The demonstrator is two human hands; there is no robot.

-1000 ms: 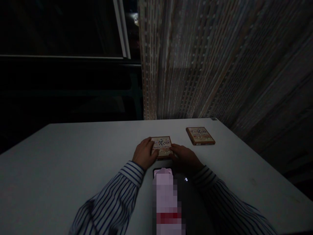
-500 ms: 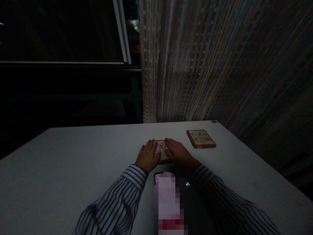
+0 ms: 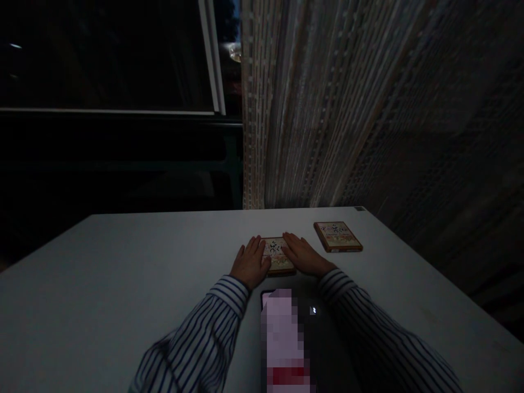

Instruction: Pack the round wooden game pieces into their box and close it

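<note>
A flat square box [image 3: 277, 255] with a brown rim and dark lettering on a pale cover lies on the white table [image 3: 164, 256], between my two hands. My left hand [image 3: 250, 263] rests at its left side, fingers stretched forward and thumb at the cover. At the right side lies my right hand [image 3: 305, 255], fingers spread flat and partly over the box's right edge. A second, similar box [image 3: 338, 236] lies farther right, touched by neither hand.
A phone-like object [image 3: 267, 297], mostly blurred by pixelation, is near me below the first box. Behind the table hang a striped curtain [image 3: 303, 120] and a dark window with a pale frame [image 3: 213, 60]. A small dark patch [image 3: 359, 208] marks the back right corner.
My right hand has shifted a little to the right, so more of the box's cover shows. The whole view has moved slightly.
</note>
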